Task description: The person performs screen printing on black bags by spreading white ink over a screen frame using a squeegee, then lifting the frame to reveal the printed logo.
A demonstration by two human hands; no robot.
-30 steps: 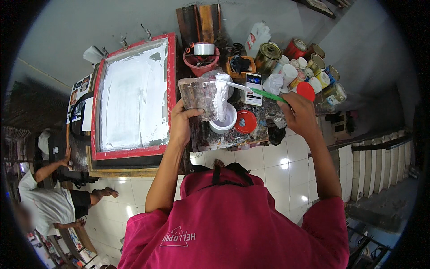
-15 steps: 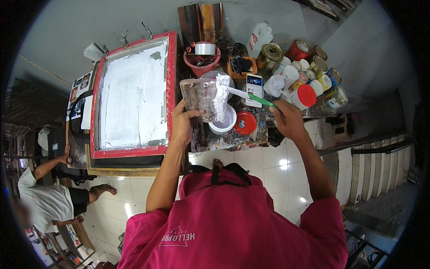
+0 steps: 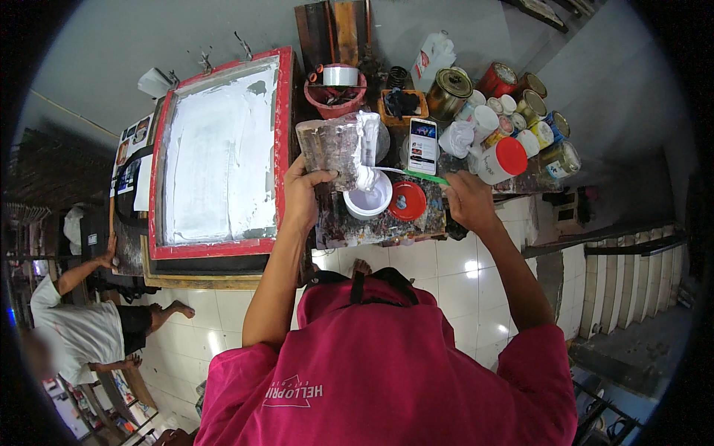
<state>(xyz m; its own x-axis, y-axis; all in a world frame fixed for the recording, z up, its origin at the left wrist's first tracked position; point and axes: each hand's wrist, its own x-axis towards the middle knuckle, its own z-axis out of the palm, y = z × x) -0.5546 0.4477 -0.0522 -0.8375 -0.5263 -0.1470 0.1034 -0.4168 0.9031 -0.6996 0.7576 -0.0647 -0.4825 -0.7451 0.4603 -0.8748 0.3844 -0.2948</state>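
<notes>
My left hand (image 3: 303,196) grips a worn wooden squeegee (image 3: 327,149), held tilted above the table. Thick white ink (image 3: 367,141) coats its right edge. In my right hand (image 3: 471,202) is the green handle of a spatula (image 3: 427,177), whose pale blade touches the lower end of the inked edge. Just below the squeegee stands an open white tub (image 3: 372,204) with white ink inside. A red lid (image 3: 408,201) lies beside it, with a pale smear on top. To the left, a red-framed printing screen (image 3: 285,149) bears spread white ink across its mesh.
A phone (image 3: 422,147) lies behind the spatula. Paint cans (image 3: 449,93), a red-lidded jar (image 3: 500,160) and a white jug (image 3: 433,63) crowd the right. A red bucket (image 3: 335,102) stands behind the squeegee. Another person (image 3: 78,327) is at the far left.
The spatula blade has moved down along the squeegee's inked edge to its lower end. My right hand has shifted slightly left and down; the squeegee has risen a little.
</notes>
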